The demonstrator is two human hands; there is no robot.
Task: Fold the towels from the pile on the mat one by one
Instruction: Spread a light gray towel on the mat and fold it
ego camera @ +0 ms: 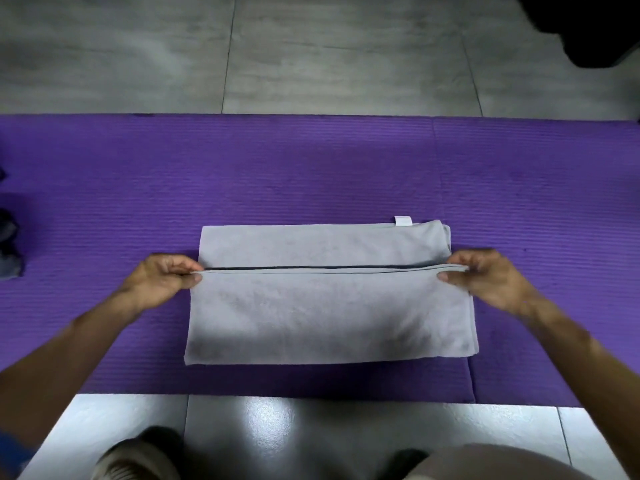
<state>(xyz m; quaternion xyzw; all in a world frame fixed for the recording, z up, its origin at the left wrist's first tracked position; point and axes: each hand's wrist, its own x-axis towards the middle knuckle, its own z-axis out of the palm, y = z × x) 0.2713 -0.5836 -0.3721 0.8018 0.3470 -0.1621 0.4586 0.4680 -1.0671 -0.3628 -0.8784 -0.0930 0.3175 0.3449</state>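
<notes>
Two hands were seen over a purple mat [311, 174]. One grey towel [329, 317] was laid flat in the middle of the mat, near its front edge. The towel was folded, and its near half was lifted over the far half. The left corner of that lifted edge was pinched by the left hand [162, 282], with the thumb on top and the fingers curled under. The right corner was pinched the same way by the right hand [485, 278]. So each grip was clamped on the towel. The edge was pulled straight between both hands, and a thin dark gap was seen under it. A small white tag [403, 221] was seen sticking out at the far edge of the towel, toward the right.

Some dark cloth [8, 251] was seen at the left edge of the mat, well apart from the towel. The mat was laid on a grey tile floor [311, 53]. A black thing [588, 29] was seen in the far right corner, too dark to tell what it was.
</notes>
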